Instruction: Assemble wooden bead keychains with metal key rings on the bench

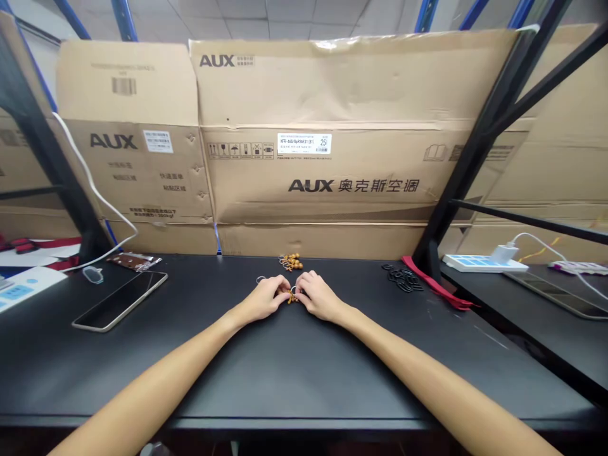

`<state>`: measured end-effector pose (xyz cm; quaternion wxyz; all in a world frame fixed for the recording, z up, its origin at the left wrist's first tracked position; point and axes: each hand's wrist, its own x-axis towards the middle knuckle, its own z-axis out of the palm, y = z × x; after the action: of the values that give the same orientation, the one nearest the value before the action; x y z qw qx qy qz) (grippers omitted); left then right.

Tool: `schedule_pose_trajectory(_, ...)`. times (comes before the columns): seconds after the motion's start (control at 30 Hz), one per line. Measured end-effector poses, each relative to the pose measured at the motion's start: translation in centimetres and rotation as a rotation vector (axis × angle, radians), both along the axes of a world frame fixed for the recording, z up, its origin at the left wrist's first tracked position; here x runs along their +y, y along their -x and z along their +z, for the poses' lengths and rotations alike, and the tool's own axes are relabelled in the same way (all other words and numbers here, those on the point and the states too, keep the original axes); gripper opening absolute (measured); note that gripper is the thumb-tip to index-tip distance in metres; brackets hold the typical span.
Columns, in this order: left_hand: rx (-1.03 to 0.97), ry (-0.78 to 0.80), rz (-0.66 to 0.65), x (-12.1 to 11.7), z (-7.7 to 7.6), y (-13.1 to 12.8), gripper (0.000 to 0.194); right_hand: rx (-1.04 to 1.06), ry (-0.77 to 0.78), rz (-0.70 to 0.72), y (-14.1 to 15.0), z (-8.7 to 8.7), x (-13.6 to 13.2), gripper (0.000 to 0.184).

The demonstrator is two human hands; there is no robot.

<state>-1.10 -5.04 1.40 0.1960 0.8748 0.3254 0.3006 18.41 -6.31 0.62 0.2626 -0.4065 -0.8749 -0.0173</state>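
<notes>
Above the middle of the black table, my left hand [266, 297] and my right hand [319, 299] meet with thumbs and forefingers pinched. Between the fingertips is a small key ring [293, 289] with yellow-brown bead-like charms [292, 298] hanging from it. Both hands grip it; part of it is hidden by the fingers. Just beyond them lies a small pile of similar yellow-brown charms [291, 261] with metal rings. A loose metal ring [260, 278] shows behind my left hand.
A phone [121, 301] lies at the left, near a power strip [23, 285] and white cable [95, 183]. Several black rings [403, 278] and a red strap [439, 286] lie at the right. Cardboard [332, 145] walls the back; black metal posts [479, 145] stand at both sides.
</notes>
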Motion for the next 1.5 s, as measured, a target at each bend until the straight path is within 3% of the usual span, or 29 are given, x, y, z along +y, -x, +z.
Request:
schedule_pose_trajectory(0.2, -0.012, 0.094, -0.011, -0.5, 0.7, 0.1, 0.022, 0.088, -0.012, 0.043, -0.1, -0.5, 0.4, 0.018)
schedule_pose_trajectory(0.37, 0.063, -0.090, 0.055, -0.4, 0.7, 0.5, 0.020, 0.222, -0.016, -0.067, -0.2, 0.2, -0.1, 0.023)
schedule_pose_trajectory(0.5, 0.235, -0.242, 0.015, -0.5, 0.6, 0.6, 0.021, 0.111, -0.005, -0.102, 0.1, 0.5, -0.8, 0.032)
schedule_pose_trajectory(0.7, 0.306, -0.272, -0.003, -0.6, 1.0, 0.7, 0.022, -0.022, -0.024, -0.110, 0.3, 0.2, -1.0, 0.011)
schedule_pose_trajectory(0.93, 0.320, -0.287, 0.018, -0.2, 0.9, 0.8, 0.020, 0.015, -0.004, -0.126, -0.1, 0.2, -0.5, 0.016)
schedule_pose_trajectory(1.3, 0.262, -0.310, 0.027, -0.3, 0.7, 1.0, 0.019, 0.172, 0.044, 0.117, -0.3, -0.3, 0.0, 0.017)
schedule_pose_trajectory(1.5, 0.236, -0.305, 0.036, -0.3, 0.3, 0.6, 0.013, 0.300, 0.111, 0.163, 0.0, -0.1, -0.1, 0.015)
